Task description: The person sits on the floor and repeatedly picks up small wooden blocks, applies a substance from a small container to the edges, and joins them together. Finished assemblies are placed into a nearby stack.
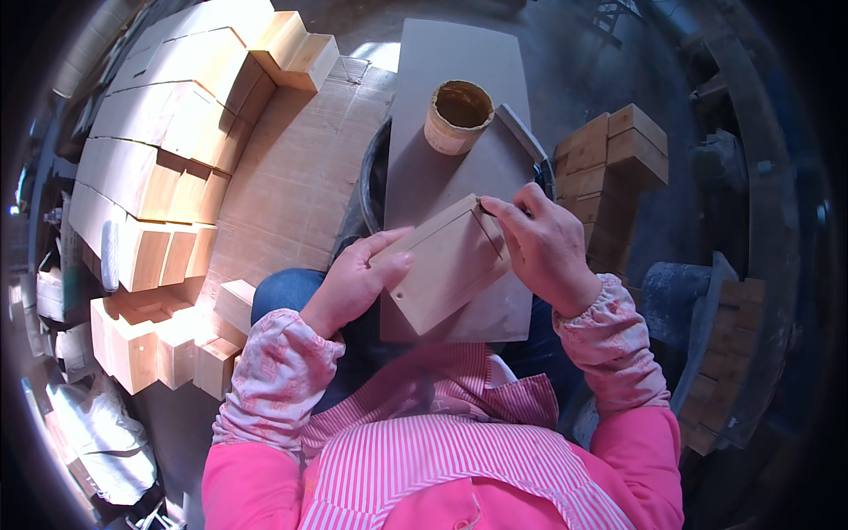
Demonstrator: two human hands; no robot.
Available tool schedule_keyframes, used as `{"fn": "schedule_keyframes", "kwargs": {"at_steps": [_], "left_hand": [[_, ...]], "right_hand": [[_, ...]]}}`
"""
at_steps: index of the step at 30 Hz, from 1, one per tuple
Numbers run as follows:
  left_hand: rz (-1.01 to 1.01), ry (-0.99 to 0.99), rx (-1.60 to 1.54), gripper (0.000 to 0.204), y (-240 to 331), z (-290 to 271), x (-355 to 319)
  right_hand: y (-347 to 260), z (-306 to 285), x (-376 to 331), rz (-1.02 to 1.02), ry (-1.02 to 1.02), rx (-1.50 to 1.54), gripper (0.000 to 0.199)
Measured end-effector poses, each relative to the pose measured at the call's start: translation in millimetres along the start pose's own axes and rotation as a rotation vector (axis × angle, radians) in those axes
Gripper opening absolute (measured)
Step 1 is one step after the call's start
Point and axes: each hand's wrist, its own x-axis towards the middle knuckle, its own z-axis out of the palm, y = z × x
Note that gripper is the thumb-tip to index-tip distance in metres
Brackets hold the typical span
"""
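A flat pale wooden piece (443, 262) with grooves along its edges lies tilted on a grey board (442, 168) across my lap. My left hand (358, 281) grips its left edge, thumb on top. My right hand (541, 243) pinches a thin tool, barely visible, at the piece's upper right corner, fingertips pressed on the groove. An open round pot (458, 115) of brownish paste stands on the board just beyond the piece.
Many pale wooden boxes (168, 141) are stacked in rows on flattened cardboard (296, 185) to my left. A smaller pile of wooden boxes (609, 159) sits at right, more at far right. A dark bucket rim (371, 177) shows under the board.
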Motion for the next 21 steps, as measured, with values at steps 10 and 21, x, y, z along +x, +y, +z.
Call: {"fn": "schedule_keyframes", "kwargs": {"at_steps": [10, 21], "left_hand": [[-0.021, -0.014, -0.043, 0.055, 0.5, 1.1, -0.3], [-0.005, -0.003, 0.004, 0.053, 3.7, 0.0, -0.6]], "right_hand": [[2.7, 16.4, -6.2, 0.064, 0.059, 0.061, 0.039], [3.6, -2.1, 5.6, -0.005, 0.011, -0.085, 0.035]]}}
